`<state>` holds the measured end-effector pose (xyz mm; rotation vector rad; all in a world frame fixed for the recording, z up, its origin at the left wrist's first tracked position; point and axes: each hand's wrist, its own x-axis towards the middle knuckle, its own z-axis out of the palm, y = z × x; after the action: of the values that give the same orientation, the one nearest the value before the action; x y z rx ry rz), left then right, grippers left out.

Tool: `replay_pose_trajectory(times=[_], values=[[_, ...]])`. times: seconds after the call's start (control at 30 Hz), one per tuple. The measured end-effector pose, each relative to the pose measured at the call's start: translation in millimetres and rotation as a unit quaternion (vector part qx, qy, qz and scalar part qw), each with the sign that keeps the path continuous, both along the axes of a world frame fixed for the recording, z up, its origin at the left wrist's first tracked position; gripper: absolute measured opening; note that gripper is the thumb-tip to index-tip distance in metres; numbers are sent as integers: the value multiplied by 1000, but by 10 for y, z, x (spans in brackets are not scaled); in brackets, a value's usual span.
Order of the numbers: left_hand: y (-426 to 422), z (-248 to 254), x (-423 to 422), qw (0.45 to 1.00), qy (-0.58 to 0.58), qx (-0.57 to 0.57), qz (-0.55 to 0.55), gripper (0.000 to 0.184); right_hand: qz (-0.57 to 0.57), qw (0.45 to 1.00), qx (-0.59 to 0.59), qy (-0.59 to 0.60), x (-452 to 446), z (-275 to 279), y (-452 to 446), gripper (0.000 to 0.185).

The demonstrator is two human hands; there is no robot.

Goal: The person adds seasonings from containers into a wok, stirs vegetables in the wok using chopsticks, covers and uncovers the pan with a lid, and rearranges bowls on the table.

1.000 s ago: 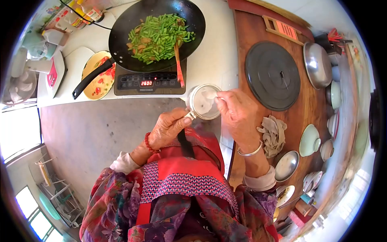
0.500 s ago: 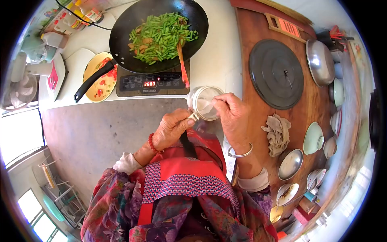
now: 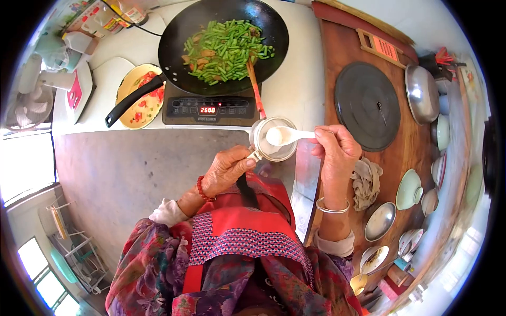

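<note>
At the left, a shallow pale-yellow dish holds wet red chopped pieces, with the smooth black handle of the wok crossing above it. The round, dark wok sits on a flat, glossy induction cooker (its display glows 2600) and contains cut green beans mixed with brownish pieces. A slim utensil, its end reddish, leans out over the wok's near rim.

Below the cooker, the left hand, a red beaded bracelet at its wrist, is closed on the side fitting of a clear round jar, thumb on top. The jar lies just beyond those fingertips, its mouth uncovered and whitish contents showing inside. Over that mouth, a smooth white spoon carries a little off-white stuff in its rounded bowl; whether it touches the rim, I cannot tell. The right hand, to the right of the jar, pinches the spoon's handle end between thumb and fingers.

Farther right, on the brown wooden table, lie a broad dark disc-shaped lid, a crumpled greyish cloth, a shiny metal bowl and a pale green bowl tipped on its side.
</note>
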<state>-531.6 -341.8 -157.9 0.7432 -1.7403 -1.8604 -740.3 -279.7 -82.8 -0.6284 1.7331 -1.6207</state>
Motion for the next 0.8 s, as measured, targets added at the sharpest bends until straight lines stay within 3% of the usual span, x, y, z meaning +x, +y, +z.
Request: replay_pose_trajectory(times=[0.13, 0.2, 0.3, 0.53, 0.73, 0.8], values=[[-22, -6, 79, 1000, 19, 13, 5, 24, 20, 1000, -10, -9, 24, 27, -57, 7], [-56, 41, 158, 1000, 7, 18, -7, 22, 81, 980, -17, 180, 84, -47, -64, 6], [-95, 66, 237, 1000, -7, -1, -25, 21, 98, 971, -28, 215, 211, -55, -94, 5], [-103, 65, 279, 999, 2, -49, 8, 25, 94, 974, -22, 204, 272, -113, -133, 5], [-152, 60, 369, 999, -12, -36, -16, 21, 92, 983, -33, 156, 342, -216, -149, 4], [-155, 53, 376, 1000, -7, -25, -12, 21, 92, 976, -57, 190, 374, -205, -160, 5]])
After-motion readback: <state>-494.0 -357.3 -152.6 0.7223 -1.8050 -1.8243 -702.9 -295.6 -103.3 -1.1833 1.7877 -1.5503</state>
